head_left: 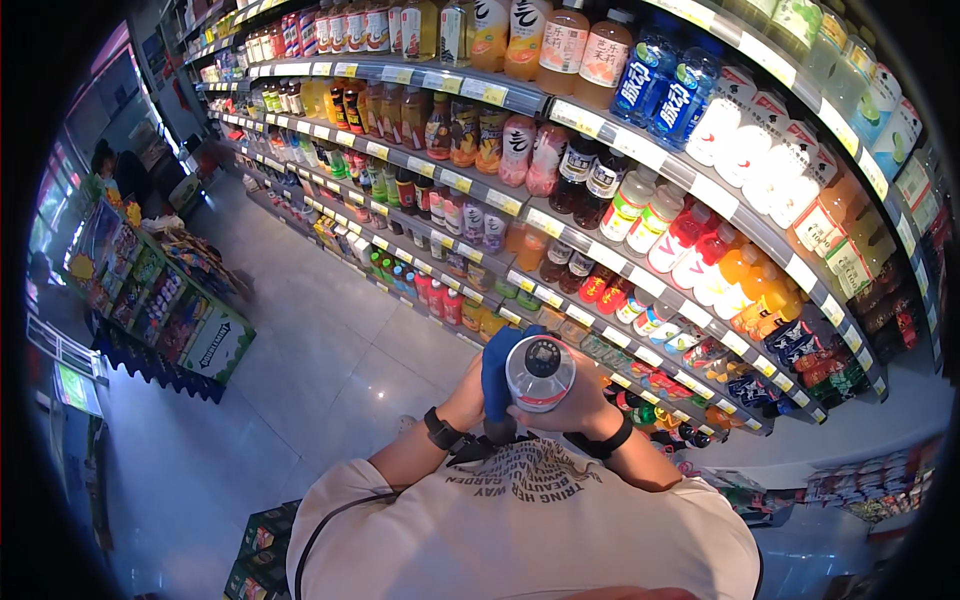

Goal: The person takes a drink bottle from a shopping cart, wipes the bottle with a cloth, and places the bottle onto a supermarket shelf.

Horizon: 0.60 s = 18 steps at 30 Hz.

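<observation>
In front of my chest I hold a clear bottle (541,385) upright, its black cap pointing up at me. My right hand (590,400) is wrapped round the bottle's right side. Against its left side lies a blue cloth (496,372), bunched up. My left hand (464,395) grips this cloth and presses it to the bottle. The fingers of both hands are partly hidden behind the cloth and the bottle. A dark band circles each wrist.
Long shelves (520,95) packed with drink bottles curve along the front and right. A snack display stand (170,300) is at the left on the tiled floor (310,400). Dark green boxes (262,550) stand at the lower left. A person (105,165) is at the far left.
</observation>
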### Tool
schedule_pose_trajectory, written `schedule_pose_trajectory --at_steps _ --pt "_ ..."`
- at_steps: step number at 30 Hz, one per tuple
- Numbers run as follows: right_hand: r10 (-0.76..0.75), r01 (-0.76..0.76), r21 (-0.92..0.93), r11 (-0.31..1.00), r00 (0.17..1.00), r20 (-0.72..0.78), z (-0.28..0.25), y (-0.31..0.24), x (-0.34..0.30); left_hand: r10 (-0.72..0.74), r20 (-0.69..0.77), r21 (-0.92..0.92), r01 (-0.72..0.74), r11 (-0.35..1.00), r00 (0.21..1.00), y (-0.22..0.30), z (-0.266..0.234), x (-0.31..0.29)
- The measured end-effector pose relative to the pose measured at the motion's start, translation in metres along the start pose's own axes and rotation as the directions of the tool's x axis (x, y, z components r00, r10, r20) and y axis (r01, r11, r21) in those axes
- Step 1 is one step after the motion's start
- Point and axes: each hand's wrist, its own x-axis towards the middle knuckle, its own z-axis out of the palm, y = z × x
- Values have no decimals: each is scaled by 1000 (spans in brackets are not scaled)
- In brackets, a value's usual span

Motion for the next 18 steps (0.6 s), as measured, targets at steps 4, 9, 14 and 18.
schedule_pose_trajectory --at_steps 4,9,14,18 --pt "127 -109 303 947 991 -40 20 -8 15 -161 -98 -233 135 963 982 10 -25 -10" --pt "-265 318 190 929 928 -262 51 -7 35 119 7 157 -119 980 993 49 -18 -9" --pt "-96 154 488 859 985 -141 59 -8 39 -144 97 -145 157 977 985 74 -27 8" --pt "-32 16 278 961 998 54 40 -22 38 -326 312 -544 449 709 892 61 -42 5"
